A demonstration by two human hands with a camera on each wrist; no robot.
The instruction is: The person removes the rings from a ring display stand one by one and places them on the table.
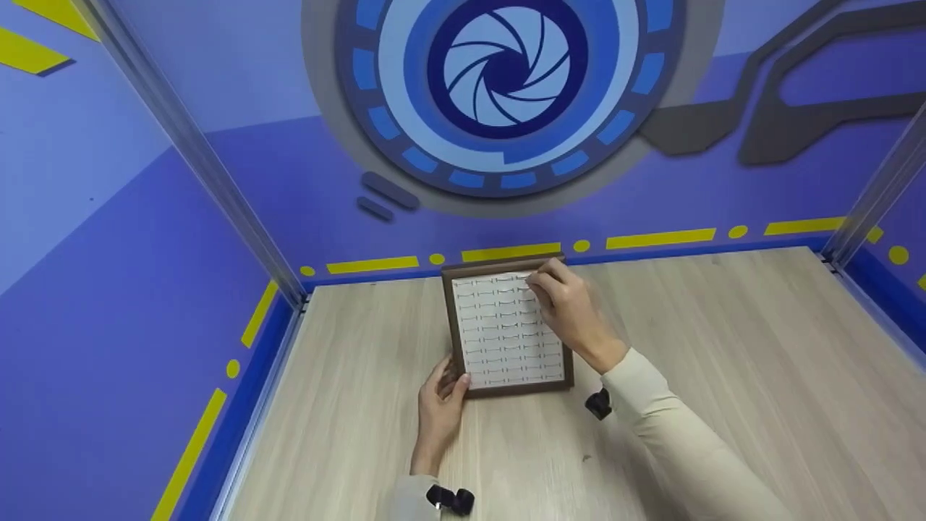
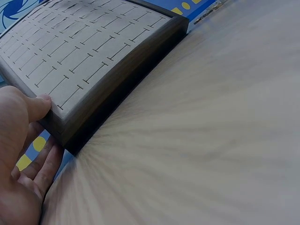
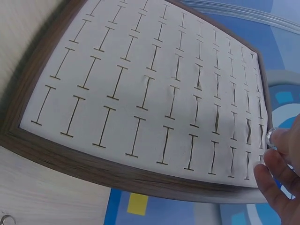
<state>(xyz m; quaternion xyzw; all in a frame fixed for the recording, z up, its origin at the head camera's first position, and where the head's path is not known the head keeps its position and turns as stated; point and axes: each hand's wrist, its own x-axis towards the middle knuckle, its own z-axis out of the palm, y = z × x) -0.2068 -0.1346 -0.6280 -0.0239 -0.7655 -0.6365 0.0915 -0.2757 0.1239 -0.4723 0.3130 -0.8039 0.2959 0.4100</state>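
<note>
A ring display board (image 1: 499,329) with a brown wooden frame and a white pad, slotted in rows, leans up on the table. My left hand (image 1: 439,416) grips its lower left corner, with the thumb (image 2: 42,107) on the front and the other fingers around the side and behind. At the top right of the pad, my right hand (image 1: 571,307) pinches a small shiny ring (image 3: 270,137) between thumb and fingers, right by the end slots. Fingers hide most of that ring. Several upper slots gape a little; the lower ones look flat.
Another small ring (image 3: 6,219) lies on the wooden table (image 1: 687,347), to the right of the board's front. Blue decorated panels (image 1: 289,188) stand behind and at both sides, with metal posts (image 1: 195,145) at the corners.
</note>
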